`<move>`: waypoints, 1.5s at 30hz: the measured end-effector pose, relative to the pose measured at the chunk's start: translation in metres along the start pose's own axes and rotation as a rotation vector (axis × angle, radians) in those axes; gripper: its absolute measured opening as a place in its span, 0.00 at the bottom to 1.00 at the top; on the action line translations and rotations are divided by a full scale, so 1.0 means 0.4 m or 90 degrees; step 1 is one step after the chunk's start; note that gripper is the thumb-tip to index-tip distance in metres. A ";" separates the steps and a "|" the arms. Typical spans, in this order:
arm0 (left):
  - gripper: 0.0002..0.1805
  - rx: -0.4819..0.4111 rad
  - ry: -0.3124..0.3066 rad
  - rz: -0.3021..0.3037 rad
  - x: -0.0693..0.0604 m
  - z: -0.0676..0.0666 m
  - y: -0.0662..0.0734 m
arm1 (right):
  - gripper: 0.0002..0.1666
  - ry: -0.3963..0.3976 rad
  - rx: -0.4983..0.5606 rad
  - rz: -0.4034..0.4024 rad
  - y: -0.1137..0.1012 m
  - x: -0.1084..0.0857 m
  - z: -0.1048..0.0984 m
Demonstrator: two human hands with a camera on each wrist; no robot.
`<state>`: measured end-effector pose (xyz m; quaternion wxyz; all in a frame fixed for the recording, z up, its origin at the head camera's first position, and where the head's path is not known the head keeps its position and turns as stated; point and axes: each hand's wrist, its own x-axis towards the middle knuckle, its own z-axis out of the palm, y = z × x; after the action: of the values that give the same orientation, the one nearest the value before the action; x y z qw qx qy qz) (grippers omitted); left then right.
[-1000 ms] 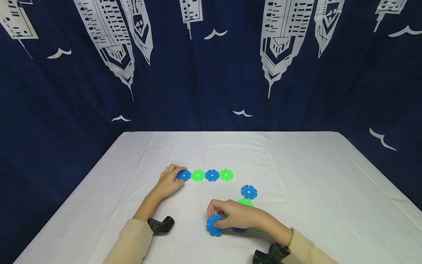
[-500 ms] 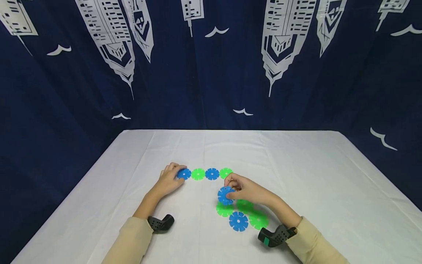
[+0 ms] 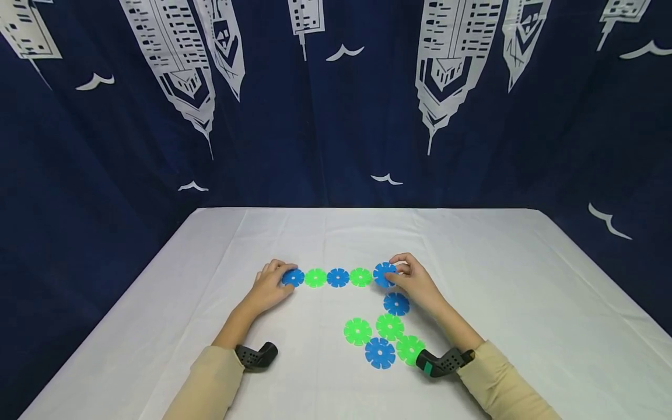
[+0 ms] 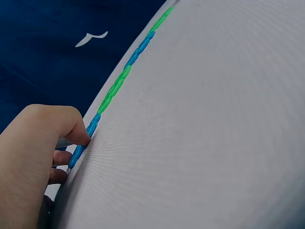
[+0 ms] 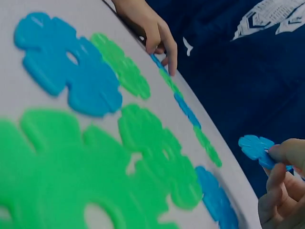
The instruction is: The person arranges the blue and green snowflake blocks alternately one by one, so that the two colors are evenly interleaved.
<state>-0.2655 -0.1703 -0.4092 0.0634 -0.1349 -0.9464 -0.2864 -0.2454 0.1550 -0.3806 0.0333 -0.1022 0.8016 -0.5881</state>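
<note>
Several flat, slotted plastic snowflake discs lie on the white table. A row of alternating colours runs from a blue disc (image 3: 295, 279) through a green disc (image 3: 315, 278) and a second blue disc (image 3: 338, 278) to a green disc (image 3: 361, 277). My left hand (image 3: 270, 287) holds the row's left-end blue disc between thumb and fingers. With thumb and fingers, my right hand (image 3: 418, 284) pinches another blue disc (image 5: 255, 147) at the row's right end; the right wrist view shows it raised off the table. Whether it touches the last green disc I cannot tell.
Nearer on the white table (image 3: 499, 280) lie loose discs: a blue disc (image 3: 396, 304), a green disc (image 3: 358, 331), a green disc (image 3: 389, 326), a blue disc (image 3: 380, 353) and a green disc (image 3: 409, 349) beside the right wrist camera. A dark blue patterned curtain (image 3: 325, 134) hangs behind.
My right hand has carried the blue disc away from me and rightward, from near the loose discs to the row's right end. The left hand has stayed on the left-end disc.
</note>
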 end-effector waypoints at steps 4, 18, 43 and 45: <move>0.26 0.002 0.000 -0.004 -0.002 0.003 -0.003 | 0.22 0.049 -0.013 -0.008 0.031 0.006 -0.008; 0.26 0.001 0.003 -0.001 0.003 0.001 -0.002 | 0.08 0.106 -0.355 -0.097 0.075 0.012 -0.008; 0.26 0.005 -0.002 -0.003 0.002 0.004 -0.001 | 0.18 0.029 -0.441 -0.170 0.081 0.000 -0.003; 0.26 0.003 -0.003 -0.005 0.003 0.002 0.000 | 0.18 0.028 -0.438 -0.170 0.080 0.001 -0.003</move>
<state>-0.2668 -0.1696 -0.4098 0.0608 -0.1319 -0.9477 -0.2841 -0.2500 0.1653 -0.4105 -0.0970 -0.1984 0.9325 -0.2856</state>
